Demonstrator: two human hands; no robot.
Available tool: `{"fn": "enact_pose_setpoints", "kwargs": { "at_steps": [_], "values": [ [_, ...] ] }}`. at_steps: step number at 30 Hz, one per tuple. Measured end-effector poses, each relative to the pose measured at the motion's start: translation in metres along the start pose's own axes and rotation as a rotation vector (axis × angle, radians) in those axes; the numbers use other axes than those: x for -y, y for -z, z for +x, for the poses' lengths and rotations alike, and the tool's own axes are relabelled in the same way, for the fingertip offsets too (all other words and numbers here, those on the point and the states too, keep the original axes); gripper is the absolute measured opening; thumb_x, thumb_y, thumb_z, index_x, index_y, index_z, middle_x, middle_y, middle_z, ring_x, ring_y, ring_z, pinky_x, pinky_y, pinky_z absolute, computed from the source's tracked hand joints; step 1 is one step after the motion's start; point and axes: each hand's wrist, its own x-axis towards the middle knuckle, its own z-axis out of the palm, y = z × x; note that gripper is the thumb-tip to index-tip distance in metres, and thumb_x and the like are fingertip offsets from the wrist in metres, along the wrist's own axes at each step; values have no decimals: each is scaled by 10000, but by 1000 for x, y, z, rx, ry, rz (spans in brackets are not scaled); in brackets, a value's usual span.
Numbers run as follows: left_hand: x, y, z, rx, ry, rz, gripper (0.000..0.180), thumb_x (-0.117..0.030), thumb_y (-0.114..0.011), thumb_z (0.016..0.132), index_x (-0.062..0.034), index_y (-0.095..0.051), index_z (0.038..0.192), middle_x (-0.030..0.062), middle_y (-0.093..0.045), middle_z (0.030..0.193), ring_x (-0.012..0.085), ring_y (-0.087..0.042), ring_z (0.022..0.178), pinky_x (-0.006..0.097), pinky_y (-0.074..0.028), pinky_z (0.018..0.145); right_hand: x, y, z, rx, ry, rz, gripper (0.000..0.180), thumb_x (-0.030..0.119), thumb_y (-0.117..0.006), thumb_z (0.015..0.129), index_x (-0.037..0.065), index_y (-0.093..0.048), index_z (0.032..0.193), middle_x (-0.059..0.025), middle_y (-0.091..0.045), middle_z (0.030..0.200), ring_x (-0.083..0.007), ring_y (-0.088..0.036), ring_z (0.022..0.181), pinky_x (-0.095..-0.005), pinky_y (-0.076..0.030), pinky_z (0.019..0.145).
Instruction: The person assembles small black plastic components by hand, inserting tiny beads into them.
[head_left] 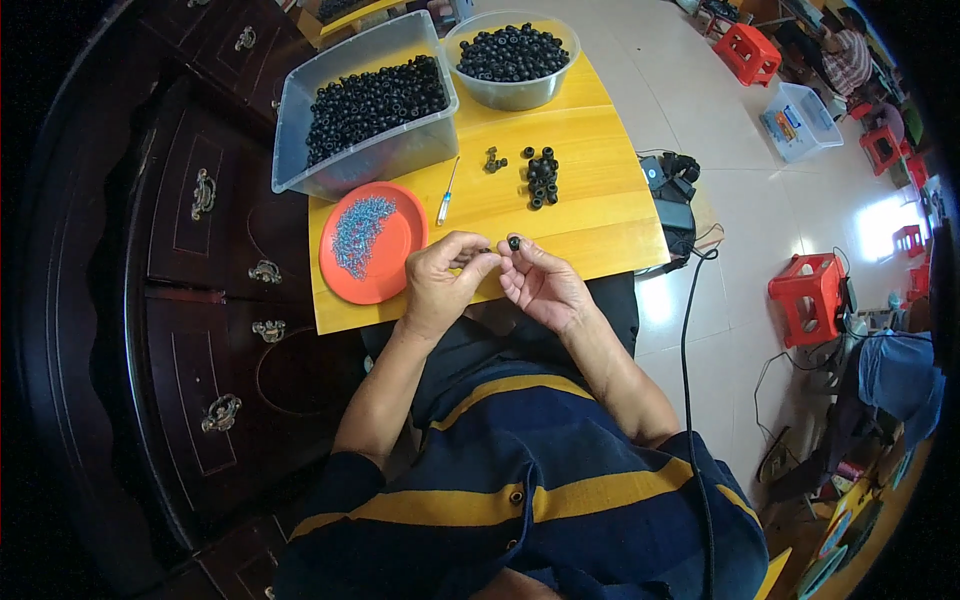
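Observation:
My right hand [543, 285] is turned palm up and pinches a small black ring-shaped part [514, 243] between thumb and fingertips. Close beside it, my left hand [447, 277] is closed in a pinch. A bit of something dark shows at its fingertips, too small to make out. Both hands are above the near edge of the yellow table [470, 215]. Left of them lies an orange-red plate [407, 215] holding many tiny shiny screw-like pieces [358, 233]. A thin screwdriver [446, 203] with a clear and blue handle lies beyond my left hand.
A clear rectangular bin [300, 160] and a round clear tub [510, 93] hold many black parts. A cluster of black parts [541, 178] sits by a few small dark pieces [494, 160]. Dark wooden drawers [205, 190] stand left; red stools [808, 298] and a cable [686, 340] are right.

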Motion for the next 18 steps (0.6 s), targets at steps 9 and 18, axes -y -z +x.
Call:
{"fn": "enact_pose_setpoints", "kwargs": {
  "at_steps": [9, 18],
  "values": [
    [-7, -6, 1, 1, -79, -37, 65, 22, -722, 838, 6, -669, 870, 73, -708, 810, 136, -686, 686, 258, -537, 619, -4, 1, -2, -30, 18, -55, 226, 168, -688, 929, 118, -626, 1141, -64, -685, 1118, -158, -661, 978, -304, -538, 856],
    [14, -11, -4, 55, 123, -369, 35, 5, -671, 900, -9, -649, 878, 39, -688, 797, 66, -643, 701, 216, -517, 636, -7, -2, -2, -5, 7, -80, 223, 174, -679, 936, 115, -619, 1143, -59, -681, 1105, -163, -655, 999, -296, -539, 849]
  ]
}}
